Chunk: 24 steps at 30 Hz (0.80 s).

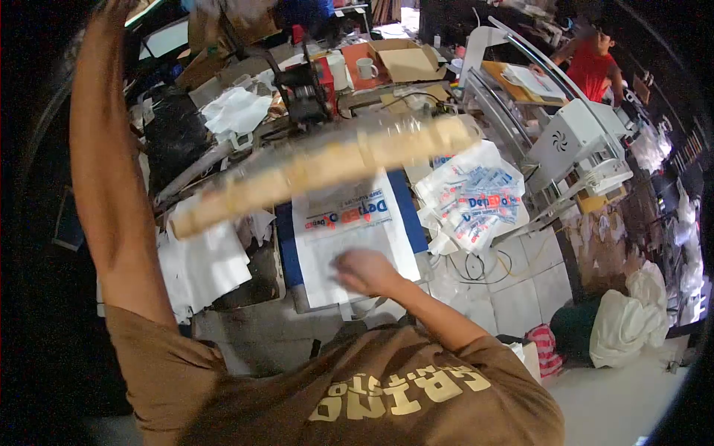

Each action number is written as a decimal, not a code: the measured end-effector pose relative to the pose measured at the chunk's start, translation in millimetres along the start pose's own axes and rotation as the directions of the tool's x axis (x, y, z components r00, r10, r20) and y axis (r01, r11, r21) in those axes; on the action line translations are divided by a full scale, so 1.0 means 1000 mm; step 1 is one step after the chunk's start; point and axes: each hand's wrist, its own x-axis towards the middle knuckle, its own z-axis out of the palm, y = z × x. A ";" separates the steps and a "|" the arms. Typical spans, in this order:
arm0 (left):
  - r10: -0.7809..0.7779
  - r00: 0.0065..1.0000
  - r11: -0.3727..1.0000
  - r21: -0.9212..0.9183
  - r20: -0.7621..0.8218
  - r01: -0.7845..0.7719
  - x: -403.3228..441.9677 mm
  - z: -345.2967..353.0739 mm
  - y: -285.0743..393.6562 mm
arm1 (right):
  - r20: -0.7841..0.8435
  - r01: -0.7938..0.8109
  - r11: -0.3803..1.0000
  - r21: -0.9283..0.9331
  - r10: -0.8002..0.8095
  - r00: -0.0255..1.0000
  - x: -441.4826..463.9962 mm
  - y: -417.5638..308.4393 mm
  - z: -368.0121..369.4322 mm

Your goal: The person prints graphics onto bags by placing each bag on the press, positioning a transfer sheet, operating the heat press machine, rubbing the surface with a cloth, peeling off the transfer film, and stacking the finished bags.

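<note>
My left arm reaches up along the left side, and its hand lies beyond the top edge, so its fingers do not show. My right hand [364,272] is over the lower part of a white printed sheet or bag [320,256], its fingers smeared by motion. Blue and red lettering marks the far part of this white piece, which lies flat on a blue board [411,212]. Slanting above the board is a long tan bar [320,169], seemingly wood with tape on it, blurred. I cannot tell whether my left hand holds it.
Printed white pieces [483,197] are piled right of the board; white sheets [201,271] lie left. Behind stand a black clamp-like device [306,97], a mug [366,68] and an open cardboard box [405,61]. A white machine [576,141] and a person in red [591,70] are right.
</note>
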 end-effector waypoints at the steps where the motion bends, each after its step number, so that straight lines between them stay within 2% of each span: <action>1: 0.135 0.991 0.991 -0.004 0.027 -0.135 -0.020 -0.021 0.030 | 0.190 0.022 0.974 0.226 -0.066 0.979 -0.006 -0.014 -0.006; 2: 0.074 0.996 0.985 -0.160 0.050 -0.065 -0.046 -0.045 0.081 | 0.095 0.234 0.951 0.204 -0.257 0.962 -0.009 -0.041 -0.025; 3: -0.386 0.918 0.907 0.218 0.093 0.359 -0.090 -0.057 0.027 | 0.011 0.363 0.917 0.166 -0.370 0.929 -0.015 -0.068 -0.045; 4: -0.247 0.969 0.965 -0.078 0.034 0.249 -0.110 -0.077 0.082 | -0.117 0.473 0.874 0.109 -0.461 0.880 -0.020 -0.093 -0.071; 5: -0.098 0.995 0.929 -0.354 0.037 0.105 -0.134 -0.084 0.134 | -0.233 0.570 0.821 0.038 -0.547 0.804 -0.026 -0.113 -0.098; 7: 0.076 0.989 0.737 -0.675 0.128 0.031 -0.183 -0.085 0.191 | -0.449 0.696 0.718 -0.025 -0.630 0.634 -0.039 -0.135 -0.144; 8: 0.106 0.989 0.514 -0.857 0.106 0.037 -0.214 -0.069 0.205 | -0.446 0.697 0.716 -0.026 -0.633 0.634 -0.043 -0.137 -0.163; 9: 0.178 0.909 0.513 -0.824 0.377 0.241 -0.238 -0.071 0.222 | -0.439 0.691 0.722 -0.035 -0.633 0.638 -0.040 -0.136 -0.184; 10: 0.332 0.893 0.481 -0.869 0.305 0.118 -0.253 -0.061 0.234 | -0.432 0.685 0.727 -0.046 -0.632 0.643 -0.042 -0.139 -0.206; 11: 0.476 0.851 0.427 -0.904 0.223 -0.002 -0.270 -0.049 0.246 | 0.031 0.447 0.883 -0.144 -0.447 0.894 -0.049 -0.152 -0.233; 12: 0.298 0.860 0.443 -0.858 0.413 0.259 -0.297 -0.044 0.264 | 0.035 0.445 0.883 -0.147 -0.445 0.895 -0.040 -0.149 -0.218; 13: 0.114 0.795 0.405 -0.759 0.596 0.510 -0.325 -0.043 0.283 | -0.142 0.350 0.937 0.019 -0.344 0.928 -0.025 -0.143 -0.185; 14: 0.107 0.795 0.403 -0.757 0.597 0.514 -0.348 -0.036 0.294 | -0.296 0.272 0.942 0.199 -0.207 0.933 -0.014 -0.134 -0.159; 15: 0.079 0.793 0.472 -0.723 0.604 0.504 -0.372 -0.027 0.304 | -0.284 0.271 0.941 0.201 -0.209 0.936 -0.015 -0.125 -0.139; 16: 0.049 0.787 0.539 -0.680 0.615 0.497 -0.382 -0.023 0.305 | -0.149 0.176 0.959 0.222 -0.145 0.978 -0.014 -0.119 -0.120; 17: 0.032 0.782 0.541 -0.669 0.622 0.510 -0.382 -0.022 0.306 | -0.008 0.085 0.969 0.230 -0.085 0.996 -0.013 -0.115 -0.107; 19: -0.154 0.725 0.474 -0.594 0.671 0.650 -0.379 -0.022 0.315 | 0.003 0.084 0.962 0.261 -0.088 0.996 -0.013 -0.105 -0.102; 20: -0.178 0.708 0.474 -0.571 0.684 0.670 -0.390 -0.020 0.321 | -0.001 0.067 0.955 0.288 -0.069 0.998 -0.017 -0.103 -0.097; 21: -0.177 0.713 0.489 -0.568 0.679 0.662 -0.408 -0.012 0.328 | 0.015 0.079 0.949 0.304 -0.088 0.996 -0.022 -0.101 -0.088; 22: -0.177 0.723 0.510 -0.566 0.668 0.648 -0.419 -0.005 0.332 | 0.047 -0.007 0.962 0.272 -0.006 0.999 -0.027 -0.097 -0.076; 23: -0.204 0.785 0.585 -0.570 0.585 0.577 -0.426 -0.001 0.333 | 0.074 -0.093 0.968 0.232 0.078 0.994 -0.028 -0.095 -0.070; 24: -0.223 0.783 0.596 -0.554 0.580 0.581 -0.425 -0.001 0.333 | 0.082 -0.071 0.969 0.235 0.053 0.995 -0.025 -0.094 -0.070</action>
